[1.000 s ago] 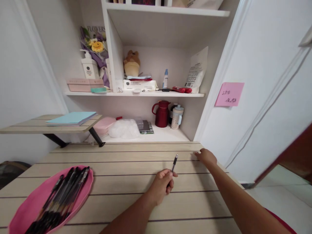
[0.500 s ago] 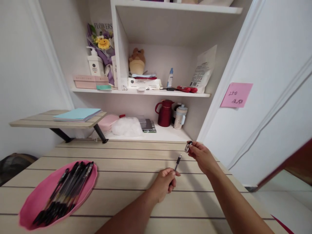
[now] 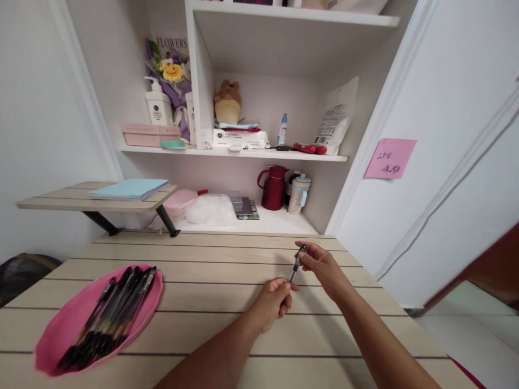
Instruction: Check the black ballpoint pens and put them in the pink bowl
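Note:
A black pen (image 3: 292,275) is gripped in my left hand (image 3: 272,303), its front end slanting up and away over the desk. My right hand (image 3: 320,263) pinches the pen's cap (image 3: 299,255) between thumb and fingers, and the cap sits over the tip of the pen. Whether it is pressed fully on cannot be made out. To the left, a pink oval tray (image 3: 51,337) holds several capped black pens (image 3: 115,310) lying side by side.
A small raised stand (image 3: 52,201) bears light-blue papers (image 3: 132,189) at the left. Behind the wooden desk (image 3: 194,313), a white shelf holds a red jug (image 3: 274,189), a tumbler (image 3: 299,194) and a white plastic bag (image 3: 211,210). A pink note (image 3: 390,158) sticks to the right wall.
My right hand has moved left and slightly down, bringing the cap from beside the pen onto its bare tip. My left hand has stayed nearly still.

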Tool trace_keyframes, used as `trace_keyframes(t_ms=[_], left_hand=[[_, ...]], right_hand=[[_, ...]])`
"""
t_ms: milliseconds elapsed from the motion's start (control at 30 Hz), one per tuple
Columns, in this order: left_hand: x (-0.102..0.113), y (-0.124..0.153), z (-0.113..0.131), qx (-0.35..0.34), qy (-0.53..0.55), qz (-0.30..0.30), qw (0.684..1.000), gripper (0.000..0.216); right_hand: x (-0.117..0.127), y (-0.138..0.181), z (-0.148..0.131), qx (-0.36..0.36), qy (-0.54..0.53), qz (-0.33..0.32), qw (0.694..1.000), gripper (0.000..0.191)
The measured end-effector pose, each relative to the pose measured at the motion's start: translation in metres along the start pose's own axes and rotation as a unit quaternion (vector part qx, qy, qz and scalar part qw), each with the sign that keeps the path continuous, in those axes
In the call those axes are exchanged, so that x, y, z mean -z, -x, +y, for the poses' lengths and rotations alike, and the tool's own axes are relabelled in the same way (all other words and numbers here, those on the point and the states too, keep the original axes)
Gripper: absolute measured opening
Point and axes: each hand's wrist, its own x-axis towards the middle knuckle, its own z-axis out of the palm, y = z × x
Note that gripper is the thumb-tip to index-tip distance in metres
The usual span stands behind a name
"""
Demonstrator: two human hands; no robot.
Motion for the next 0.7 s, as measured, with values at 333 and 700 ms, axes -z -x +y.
trace_keyframes(t_ms=[333, 700], left_hand=[[0.001, 0.0, 0.0, 0.004, 0.003, -0.014, 1.0, 0.035], [0.001, 0.0, -0.002, 0.008, 0.06, -0.025, 0.998, 0.034]], right_hand=[[-0.002, 0.006, 0.011, -0.004, 0.023, -0.054, 0.998, 0.029], [-0.01, 0.012, 0.014, 0.021, 0.035, -0.053, 0.998, 0.027]])
